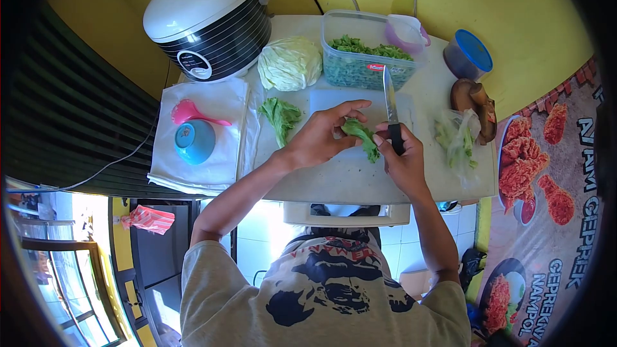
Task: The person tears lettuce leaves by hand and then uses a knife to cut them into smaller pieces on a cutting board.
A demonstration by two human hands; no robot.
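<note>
Between my hands, above a white cutting board (321, 99), is a piece of green lettuce (362, 136). My left hand (328, 133) has its fingers curled round the leaf's left end. My right hand (403, 157) grips the black handle of a knife (389, 99), whose blade points up and away, while its thumb and fingertips touch the leaf's right end. Another lettuce leaf (281, 117) lies left of the board. Behind the board stands a clear plastic container (366, 71) with cut greens inside, and a pale cabbage head (289, 64) sits beside it.
A rice cooker (209, 22) stands at the back left. White sheets (222, 96) bear a blue bowl (195, 142) and pink spoon (193, 112). On the right are a plastic bag of greens (459, 141), a brown wooden object (479, 99) and a blue-lidded tub (468, 54).
</note>
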